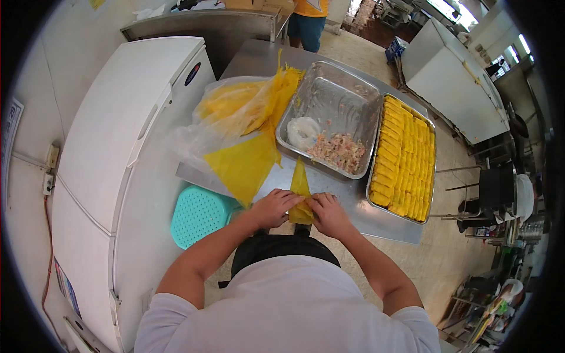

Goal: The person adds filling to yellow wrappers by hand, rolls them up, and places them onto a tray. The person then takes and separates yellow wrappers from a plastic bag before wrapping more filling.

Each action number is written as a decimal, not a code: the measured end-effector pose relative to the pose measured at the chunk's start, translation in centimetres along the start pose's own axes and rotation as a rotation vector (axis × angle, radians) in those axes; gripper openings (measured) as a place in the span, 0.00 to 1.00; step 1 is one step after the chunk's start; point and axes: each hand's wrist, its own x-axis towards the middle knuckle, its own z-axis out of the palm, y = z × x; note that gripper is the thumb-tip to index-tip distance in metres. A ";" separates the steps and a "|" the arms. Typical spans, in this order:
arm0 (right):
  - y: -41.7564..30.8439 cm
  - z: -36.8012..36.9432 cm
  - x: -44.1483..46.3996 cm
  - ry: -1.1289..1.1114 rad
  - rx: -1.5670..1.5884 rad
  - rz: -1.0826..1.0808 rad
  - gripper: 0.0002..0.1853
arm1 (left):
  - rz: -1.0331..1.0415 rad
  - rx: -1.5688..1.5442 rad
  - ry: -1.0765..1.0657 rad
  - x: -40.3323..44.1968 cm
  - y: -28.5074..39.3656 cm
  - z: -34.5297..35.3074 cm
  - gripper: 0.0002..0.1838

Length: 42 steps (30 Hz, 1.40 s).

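My left hand (274, 209) and my right hand (328, 214) pinch the two sides of a yellow wrapper sheet (300, 183) at the table's near edge. Its pointed end lies away from me, and the near part is folded between my fingers. Whether filling is inside is hidden. Left of it lies another flat yellow sheet (244, 167), beside a clear plastic bag (203, 126) with more yellow sheets. Beyond my hands, a deep metal pan (338, 88) holds chopped pinkish filling (338, 152) and a white round item (303, 132).
A metal tray (434, 176) of packed yellow rolls (403, 159) sits on the right of the steel table (382, 220). A white chest freezer (112, 135) stands left, near a turquoise plastic stool (200, 217). Another person (309, 23) stands beyond the table.
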 end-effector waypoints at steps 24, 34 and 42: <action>-0.4 4.1 1.6 0.144 0.037 0.080 0.15 | -0.088 -0.100 0.247 1.7 0.3 0.9 0.14; 1.2 4.3 2.6 0.125 -0.036 0.035 0.15 | -0.064 -0.075 0.289 2.8 -0.4 -0.4 0.14; 0.5 3.5 2.9 0.216 -0.028 -0.011 0.13 | -0.028 0.032 0.222 3.4 -1.9 -0.1 0.14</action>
